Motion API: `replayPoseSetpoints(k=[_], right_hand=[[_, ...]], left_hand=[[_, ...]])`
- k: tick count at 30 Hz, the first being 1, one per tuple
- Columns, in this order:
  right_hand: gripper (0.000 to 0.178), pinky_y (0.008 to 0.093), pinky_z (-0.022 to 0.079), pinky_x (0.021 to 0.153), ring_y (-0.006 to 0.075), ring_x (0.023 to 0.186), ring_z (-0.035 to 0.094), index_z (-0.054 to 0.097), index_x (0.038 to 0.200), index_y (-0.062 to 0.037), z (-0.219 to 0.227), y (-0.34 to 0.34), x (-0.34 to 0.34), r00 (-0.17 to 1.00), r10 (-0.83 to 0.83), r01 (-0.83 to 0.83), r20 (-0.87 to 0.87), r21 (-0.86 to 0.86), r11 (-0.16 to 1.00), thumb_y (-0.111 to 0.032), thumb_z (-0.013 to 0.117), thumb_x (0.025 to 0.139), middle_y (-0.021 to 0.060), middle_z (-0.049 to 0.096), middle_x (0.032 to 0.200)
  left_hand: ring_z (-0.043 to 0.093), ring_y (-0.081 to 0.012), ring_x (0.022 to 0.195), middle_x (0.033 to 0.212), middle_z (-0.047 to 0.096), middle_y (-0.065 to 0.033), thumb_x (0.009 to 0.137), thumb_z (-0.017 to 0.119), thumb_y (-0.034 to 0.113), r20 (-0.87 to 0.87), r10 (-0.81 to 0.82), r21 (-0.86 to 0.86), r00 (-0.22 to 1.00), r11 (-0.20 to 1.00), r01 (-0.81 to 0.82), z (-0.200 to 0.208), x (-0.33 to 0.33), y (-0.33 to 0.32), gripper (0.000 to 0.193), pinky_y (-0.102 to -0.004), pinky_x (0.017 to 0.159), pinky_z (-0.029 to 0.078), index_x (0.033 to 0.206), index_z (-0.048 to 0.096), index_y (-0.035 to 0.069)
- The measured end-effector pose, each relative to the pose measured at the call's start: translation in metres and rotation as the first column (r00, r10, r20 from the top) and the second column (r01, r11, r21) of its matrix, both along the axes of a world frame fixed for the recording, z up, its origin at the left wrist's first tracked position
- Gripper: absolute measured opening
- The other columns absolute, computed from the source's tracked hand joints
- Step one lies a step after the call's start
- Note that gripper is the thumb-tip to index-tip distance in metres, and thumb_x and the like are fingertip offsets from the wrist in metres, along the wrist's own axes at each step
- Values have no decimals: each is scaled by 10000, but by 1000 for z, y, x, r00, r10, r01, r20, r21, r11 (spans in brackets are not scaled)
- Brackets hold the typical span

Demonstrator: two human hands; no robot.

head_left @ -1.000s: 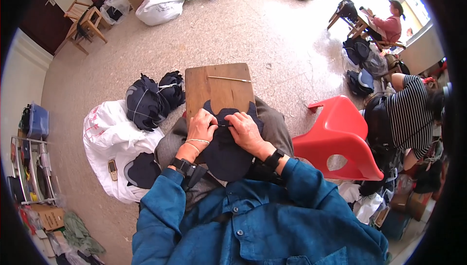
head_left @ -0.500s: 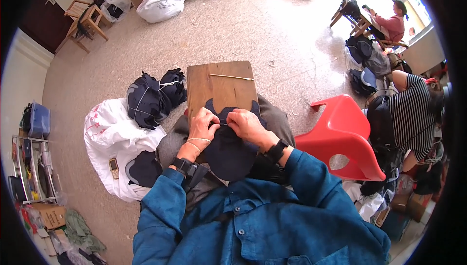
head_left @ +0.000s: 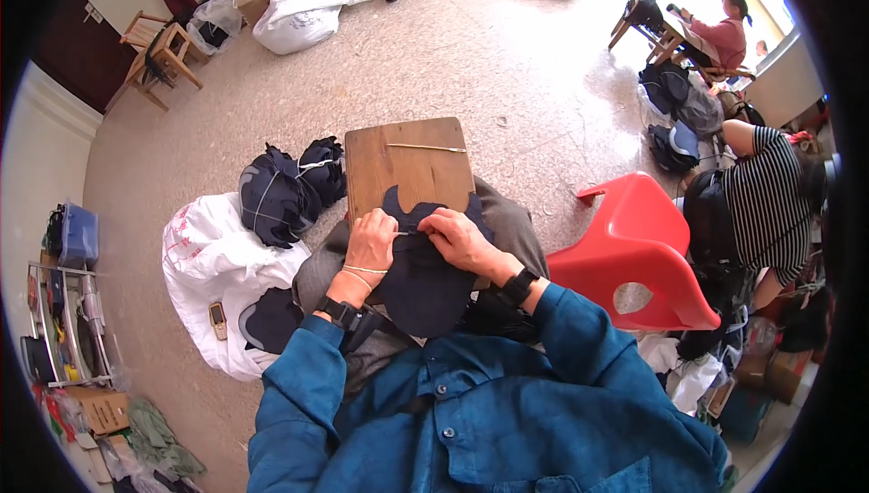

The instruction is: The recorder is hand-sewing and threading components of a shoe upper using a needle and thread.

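A dark navy cloth piece [head_left: 425, 294], cut with curved points at its far end, lies over my lap and the near part of a wooden board [head_left: 412, 174]. My left hand [head_left: 369, 241] is closed on its far part, fingers bent over the cloth. Close by on the right, my right hand [head_left: 463, 241] pinches the same cloth. A short, thin pale thing [head_left: 404, 233] shows between my hands, too small to name. Farther up the board rests a thin, light-coloured rod [head_left: 425, 146], which neither hand touches.
Tied bundles of dark cloth pieces [head_left: 276, 194] and a white sack [head_left: 204, 258] bearing a keypad phone [head_left: 218, 321] are at my left. A red plastic chair [head_left: 638, 230] stands at right, near a person in stripes [head_left: 769, 203]. Another person [head_left: 724, 36] sits farther back.
Both hands stay on the cloth, with small finger shifts. My left fingers have straightened slightly, and the thin pale thing shows more plainly. The whole view has shifted slightly.
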State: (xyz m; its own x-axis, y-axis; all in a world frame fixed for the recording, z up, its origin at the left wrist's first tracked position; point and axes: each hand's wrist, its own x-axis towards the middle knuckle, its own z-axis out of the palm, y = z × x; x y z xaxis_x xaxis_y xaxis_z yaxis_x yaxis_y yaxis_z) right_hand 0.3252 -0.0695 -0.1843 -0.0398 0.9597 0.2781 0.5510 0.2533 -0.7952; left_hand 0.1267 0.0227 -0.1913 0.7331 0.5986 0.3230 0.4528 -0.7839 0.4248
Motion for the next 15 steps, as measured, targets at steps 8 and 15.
replayPoseSetpoints(k=[8,15], right_hand=[[95,443,516,797,364,915,638,666,943,-33,0,0,-1,997,-35,32,67,51,998,-38,600,875,155,652,896],[94,443,517,804,367,916,639,665,937,-33,-2,1,-3,999,-45,44,11,49,998,-34,592,877,156,658,896]], left_hand=[[598,-299,928,884,587,-92,765,744,123,-90,14,-198,996,980,-32,14,16,4,139,-409,770,425,844,636,86],[604,-333,917,935,574,-131,852,622,71,-137,77,-81,988,993,-89,7,-20,10,82,-440,792,468,928,590,70]])
